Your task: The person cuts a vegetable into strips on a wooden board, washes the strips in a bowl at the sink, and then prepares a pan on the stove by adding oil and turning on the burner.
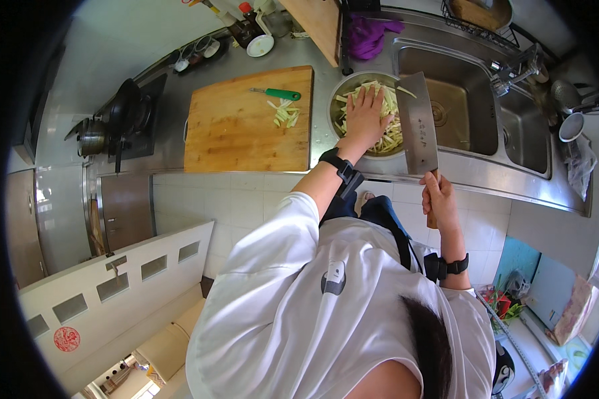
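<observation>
My left hand lies spread, palm down, on pale green vegetable strips that fill a round metal bowl. My right hand grips the wooden handle of a cleaver. Its broad blade is at the bowl's right side, near the sink, with a strip on its upper part. Left of the bowl, a wooden cutting board holds a small heap of cut strips and a peeler with a green handle.
A double steel sink with a faucet lies to the right. A purple cloth is behind the bowl. Bottles and a small white dish stand behind the board. At far left are a black wok and a pot.
</observation>
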`<state>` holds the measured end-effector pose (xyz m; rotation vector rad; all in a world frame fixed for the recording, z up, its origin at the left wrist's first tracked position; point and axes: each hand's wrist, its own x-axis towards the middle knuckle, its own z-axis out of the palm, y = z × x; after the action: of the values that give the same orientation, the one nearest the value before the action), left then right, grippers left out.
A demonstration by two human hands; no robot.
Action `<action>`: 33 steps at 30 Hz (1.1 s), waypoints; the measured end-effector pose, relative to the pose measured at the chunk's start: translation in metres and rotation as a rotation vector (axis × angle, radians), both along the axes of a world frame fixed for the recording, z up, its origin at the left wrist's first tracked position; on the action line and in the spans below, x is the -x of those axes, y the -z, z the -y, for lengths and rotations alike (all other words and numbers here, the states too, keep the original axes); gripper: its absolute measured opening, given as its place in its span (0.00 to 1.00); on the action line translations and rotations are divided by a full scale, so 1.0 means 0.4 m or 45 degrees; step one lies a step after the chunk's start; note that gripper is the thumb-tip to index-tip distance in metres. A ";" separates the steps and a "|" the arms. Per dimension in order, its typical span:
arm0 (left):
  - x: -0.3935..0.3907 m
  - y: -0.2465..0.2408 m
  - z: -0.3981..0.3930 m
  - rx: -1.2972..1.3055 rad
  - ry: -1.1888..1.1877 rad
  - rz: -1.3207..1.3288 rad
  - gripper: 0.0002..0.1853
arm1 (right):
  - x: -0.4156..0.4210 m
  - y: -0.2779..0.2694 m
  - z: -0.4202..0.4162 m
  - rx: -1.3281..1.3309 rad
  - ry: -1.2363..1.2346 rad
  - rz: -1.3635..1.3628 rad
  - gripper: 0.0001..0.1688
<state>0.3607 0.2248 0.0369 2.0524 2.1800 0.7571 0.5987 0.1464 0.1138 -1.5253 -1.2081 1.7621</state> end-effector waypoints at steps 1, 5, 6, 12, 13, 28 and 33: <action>0.005 0.000 0.006 0.050 0.032 -0.033 0.32 | 0.002 0.000 -0.005 -0.016 -0.004 0.026 0.19; 0.038 0.022 0.027 0.099 -0.067 -0.153 0.34 | -0.007 0.010 0.004 -0.015 0.034 -0.010 0.19; 0.044 0.014 0.029 0.176 -0.120 -0.056 0.35 | -0.009 0.007 0.002 -0.029 0.048 0.005 0.19; 0.101 -0.022 0.086 0.153 0.184 0.487 0.36 | 0.056 -0.025 0.014 -0.030 0.021 0.021 0.18; 0.109 -0.045 0.101 0.232 0.221 0.752 0.36 | 0.076 -0.032 0.016 -0.045 0.017 0.020 0.18; 0.412 -0.071 0.302 -0.415 -0.263 1.138 0.18 | 0.405 0.013 0.075 -0.568 -0.443 0.177 0.23; 0.492 -0.067 0.338 -0.378 -0.384 0.878 0.21 | 0.497 0.007 0.103 -0.130 -0.552 0.000 0.22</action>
<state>0.1640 0.0895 0.0638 1.2464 2.0397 1.6102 0.3998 0.1051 0.1109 -1.2708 -1.6994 1.9241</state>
